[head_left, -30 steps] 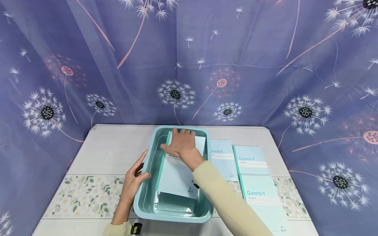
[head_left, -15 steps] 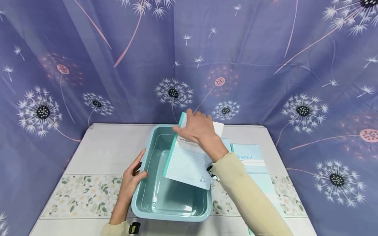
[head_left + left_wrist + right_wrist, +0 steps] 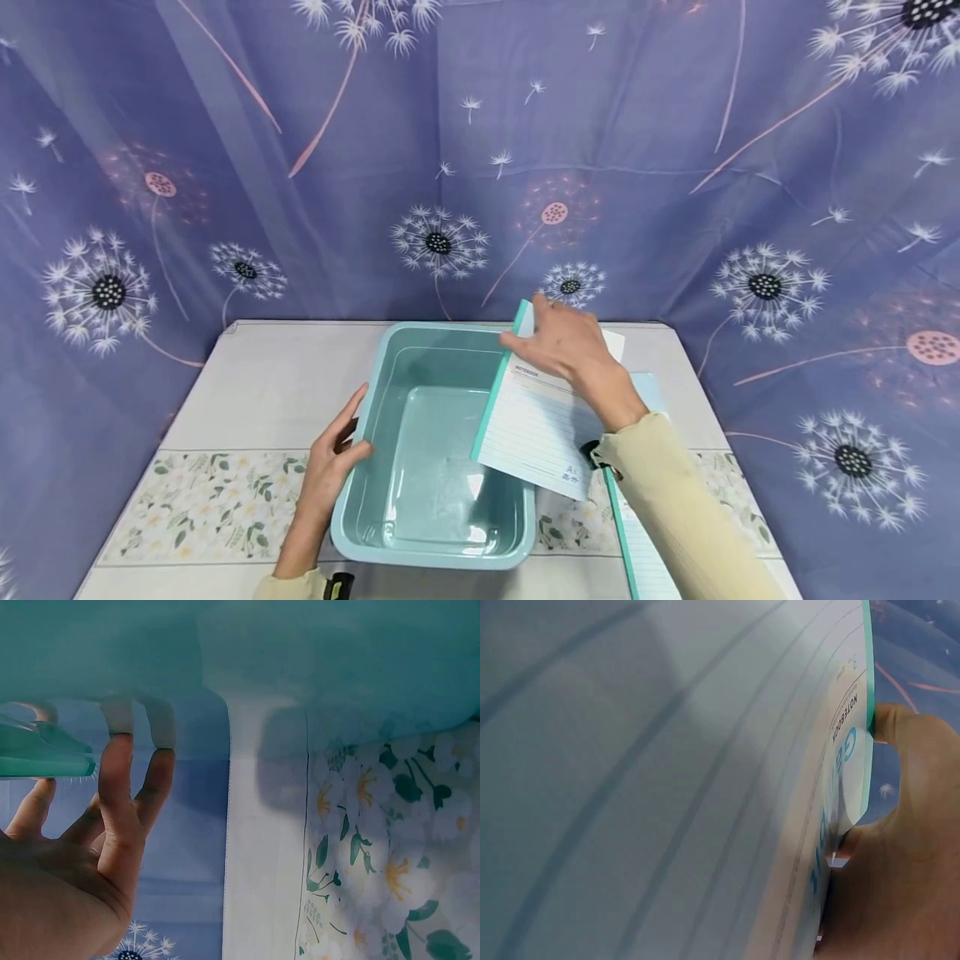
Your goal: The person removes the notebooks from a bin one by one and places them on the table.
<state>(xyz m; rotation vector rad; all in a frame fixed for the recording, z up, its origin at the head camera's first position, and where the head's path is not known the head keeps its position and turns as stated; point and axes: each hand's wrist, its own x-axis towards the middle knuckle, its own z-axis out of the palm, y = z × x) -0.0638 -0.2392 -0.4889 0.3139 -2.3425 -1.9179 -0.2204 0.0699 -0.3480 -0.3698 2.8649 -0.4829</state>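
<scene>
A teal plastic basin (image 3: 435, 467) stands on the table, its inside floor in plain sight. My left hand (image 3: 330, 462) holds its left rim, thumb over the edge; the left wrist view shows the fingers (image 3: 116, 795) against the basin's outer wall (image 3: 315, 645). Tilted over the basin's right side hangs a pale blue notebook (image 3: 525, 425) with a green spine. My right hand (image 3: 570, 350) grips its top end, and in the right wrist view the thumb (image 3: 889, 724) lies at the spine edge of the notebook (image 3: 705, 772).
Right of the basin lie more notebooks, one light blue (image 3: 647, 390) and another with a green spine (image 3: 637, 542), mostly hidden by the right sleeve (image 3: 682, 500). The white table (image 3: 262, 383) has a floral strip (image 3: 217, 500). A purple dandelion curtain (image 3: 337, 250) stands behind.
My right hand has lifted the notebook out of the basin and carried it rightward, past the basin's right rim. My left hand has stayed on the left rim.
</scene>
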